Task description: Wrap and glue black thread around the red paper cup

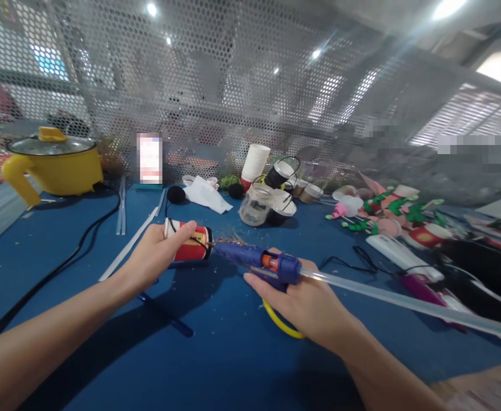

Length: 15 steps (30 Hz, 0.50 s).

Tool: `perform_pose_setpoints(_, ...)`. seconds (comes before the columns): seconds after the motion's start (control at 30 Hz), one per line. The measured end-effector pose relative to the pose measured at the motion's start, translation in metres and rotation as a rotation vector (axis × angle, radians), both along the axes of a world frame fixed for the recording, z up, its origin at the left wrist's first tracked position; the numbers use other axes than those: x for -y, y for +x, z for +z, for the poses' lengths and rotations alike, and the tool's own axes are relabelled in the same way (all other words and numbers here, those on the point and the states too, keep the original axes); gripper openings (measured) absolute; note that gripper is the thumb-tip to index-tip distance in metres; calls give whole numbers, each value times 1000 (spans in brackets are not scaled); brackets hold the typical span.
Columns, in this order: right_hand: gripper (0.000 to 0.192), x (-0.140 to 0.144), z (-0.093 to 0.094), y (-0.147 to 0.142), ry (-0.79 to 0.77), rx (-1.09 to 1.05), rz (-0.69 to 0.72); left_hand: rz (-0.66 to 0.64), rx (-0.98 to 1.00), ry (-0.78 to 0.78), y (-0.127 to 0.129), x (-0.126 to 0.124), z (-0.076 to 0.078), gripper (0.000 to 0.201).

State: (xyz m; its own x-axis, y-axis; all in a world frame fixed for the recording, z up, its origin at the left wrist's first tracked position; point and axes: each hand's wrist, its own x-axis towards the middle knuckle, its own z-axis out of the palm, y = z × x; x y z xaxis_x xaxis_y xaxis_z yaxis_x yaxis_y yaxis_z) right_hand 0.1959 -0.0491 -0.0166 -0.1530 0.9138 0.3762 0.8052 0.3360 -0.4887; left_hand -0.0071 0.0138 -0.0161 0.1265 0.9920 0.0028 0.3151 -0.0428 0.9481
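Note:
My left hand (154, 254) grips a small red and white paper cup (193, 244) lying on its side just above the blue table (62, 240). My right hand (302, 302) holds a blue hot glue gun (261, 260) with an orange band. The gun's nozzle points left and meets the cup's end. A long clear glue stick (404, 299) juts from the back of the gun toward the right. A yellow loop (278, 322) shows under my right hand.
A yellow electric pot (53, 162) stands at the back left, its black cord (62, 265) crossing the table. Stacked white cups (254, 162), a glass jar (257, 204), decorated cups and green craft pieces (387, 214) crowd the back right. Perforated metal mesh (216, 85) walls the far side.

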Motion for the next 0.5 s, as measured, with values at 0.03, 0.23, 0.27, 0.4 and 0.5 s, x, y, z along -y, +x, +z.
perform_pose_setpoints(0.03,19,1,-3,1,-2,12,1,7,-11,-1,0,0,0,39)
perform_pose_setpoints(0.23,21,1,-14,9,52,132,27,35,-109,-35,3,1,5,41)
perform_pose_setpoints(0.27,21,0,-14,8,50,136,27,36,-110,-35,4,1,5,41)
perform_pose_setpoints(0.4,21,1,-9,5,28,141,22,71,-108,-56,4,2,6,42)
perform_pose_setpoints(0.5,20,1,-6,4,9,134,30,82,-99,-63,3,2,5,42)
